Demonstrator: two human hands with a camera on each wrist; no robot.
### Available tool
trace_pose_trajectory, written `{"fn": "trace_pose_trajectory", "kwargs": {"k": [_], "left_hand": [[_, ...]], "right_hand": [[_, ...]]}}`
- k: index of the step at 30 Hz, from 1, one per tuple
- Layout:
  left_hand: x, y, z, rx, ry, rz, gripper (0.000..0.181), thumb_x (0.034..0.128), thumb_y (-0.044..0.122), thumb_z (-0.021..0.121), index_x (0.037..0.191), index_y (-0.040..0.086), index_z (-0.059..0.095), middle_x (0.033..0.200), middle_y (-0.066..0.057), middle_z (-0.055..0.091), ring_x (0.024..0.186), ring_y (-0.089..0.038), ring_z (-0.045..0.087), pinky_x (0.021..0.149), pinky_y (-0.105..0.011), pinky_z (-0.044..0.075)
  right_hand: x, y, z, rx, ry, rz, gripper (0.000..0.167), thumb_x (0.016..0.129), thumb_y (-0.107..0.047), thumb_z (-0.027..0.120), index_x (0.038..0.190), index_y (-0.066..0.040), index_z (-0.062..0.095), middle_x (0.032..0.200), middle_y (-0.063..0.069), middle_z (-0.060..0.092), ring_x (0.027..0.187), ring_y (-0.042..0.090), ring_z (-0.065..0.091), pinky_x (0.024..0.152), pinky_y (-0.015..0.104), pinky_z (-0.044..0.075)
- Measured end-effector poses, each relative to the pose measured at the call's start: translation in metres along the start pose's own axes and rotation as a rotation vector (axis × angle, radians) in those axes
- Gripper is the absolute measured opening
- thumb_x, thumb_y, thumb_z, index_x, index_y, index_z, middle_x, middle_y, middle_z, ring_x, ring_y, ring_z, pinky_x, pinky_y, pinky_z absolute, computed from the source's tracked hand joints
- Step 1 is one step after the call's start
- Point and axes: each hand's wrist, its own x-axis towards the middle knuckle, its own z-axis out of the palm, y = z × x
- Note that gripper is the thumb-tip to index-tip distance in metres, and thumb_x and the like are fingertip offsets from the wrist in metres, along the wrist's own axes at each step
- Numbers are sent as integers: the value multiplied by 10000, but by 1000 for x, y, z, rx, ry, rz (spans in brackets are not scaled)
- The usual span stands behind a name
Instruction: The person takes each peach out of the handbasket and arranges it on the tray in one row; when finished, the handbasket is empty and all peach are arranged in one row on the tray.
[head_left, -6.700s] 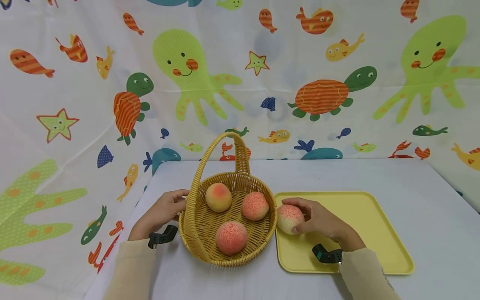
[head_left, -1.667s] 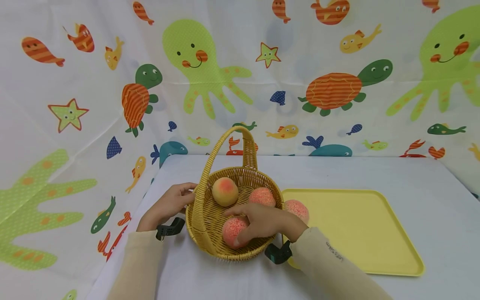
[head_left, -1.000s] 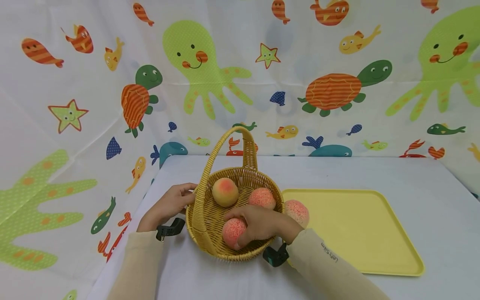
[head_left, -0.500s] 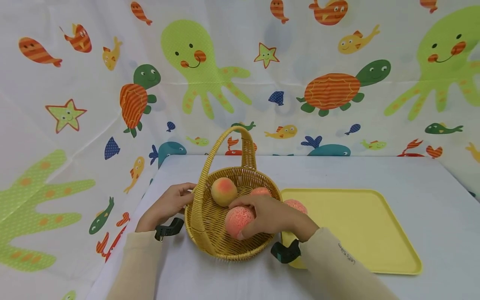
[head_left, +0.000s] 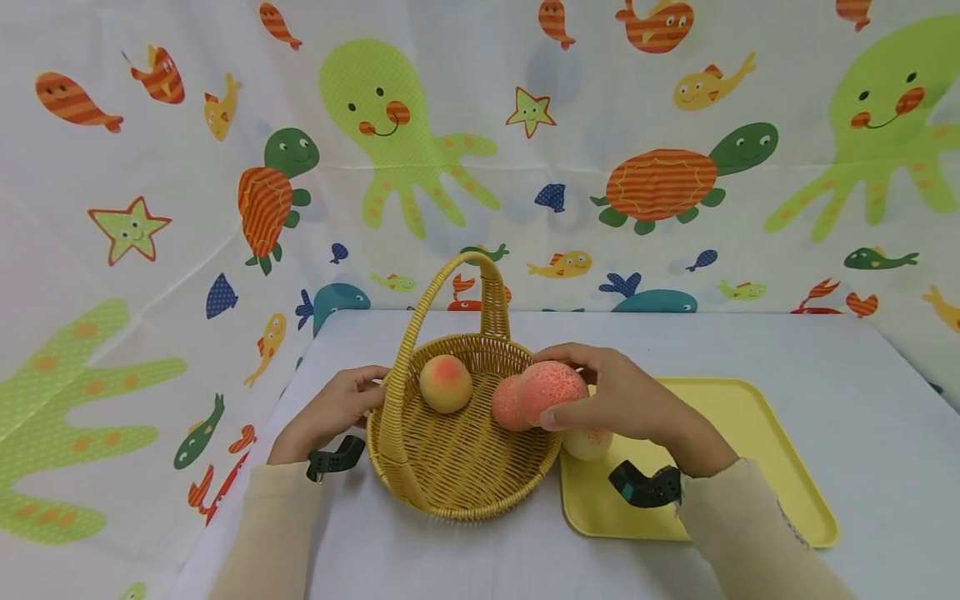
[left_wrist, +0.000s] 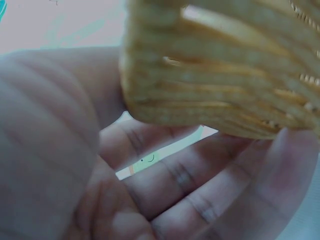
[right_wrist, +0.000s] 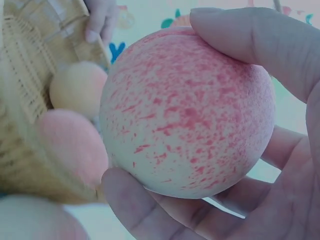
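Observation:
My right hand (head_left: 626, 396) pinches a speckled pink peach (head_left: 553, 392) above the right rim of the wicker basket (head_left: 468, 510); the right wrist view shows thumb and fingers round this peach (right_wrist: 187, 112). Inside the basket lie a yellow-orange peach (head_left: 446, 383) at the back left and a pink peach (head_left: 507, 403) at the right, partly hidden by the held one. A paler peach (head_left: 587, 443) rests on the yellow tray (head_left: 750, 467), below my right hand. My left hand (head_left: 333, 410) grips the basket's left side, fingers curled at its wall (left_wrist: 210, 90).
The basket's tall arched handle (head_left: 420, 312) rises over its left and back parts. The tray stands on the white table to the right of the basket. Behind the table hangs a cloth (head_left: 465, 83) printed with sea animals.
My right hand has lifted the pink peach from the basket's front and carried it right, over the rim. Earlier, it let go of the paler peach on the tray. My left hand stays at the basket.

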Motion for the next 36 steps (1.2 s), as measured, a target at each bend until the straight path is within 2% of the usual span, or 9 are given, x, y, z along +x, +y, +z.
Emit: {"fn": "trace_pose_trajectory", "kwargs": {"k": [7,15,22,28,36], "left_hand": [[-1,1,0,13,6,-7,454,1014,148,561,1448,13,574,1226,-165,721,946,-242,713,826,-462,628],[-1,0,0,17,12,-1,453,1009,150,574,1442,17,581,1241,-176,712,938,-244,717,814,-458,630],[-1,-1,0,16,12,-2,454,1010,147,571,1443,13,578,1253,-180,706,941,-245,713,809,-449,632],[0,-1,0,10,8,0,448,1012,135,562,1441,6,576,1244,-180,709,943,-248,718,810,-454,633],[0,0,1,8,9,-2,450,1015,148,569,1441,5,575,1207,-172,725,934,-251,724,804,-451,634]], "right_hand": [[-12,18,-14,-26,78,26,674,848,-319,854,1449,-179,583,1293,69,664,1098,290,615,839,394,569],[-25,38,-26,7,144,50,680,870,-299,842,1465,-129,559,1281,103,672,1102,299,621,856,399,567],[-35,52,-31,6,202,48,651,892,-281,810,1468,-111,558,1257,128,674,1044,316,612,788,388,575],[-41,63,-35,1,251,90,641,910,-277,787,1475,-98,546,1213,151,671,982,305,598,744,370,581],[-43,80,-36,24,280,144,678,937,-272,775,1511,-42,498,1317,214,624,967,273,625,744,350,618]]}}
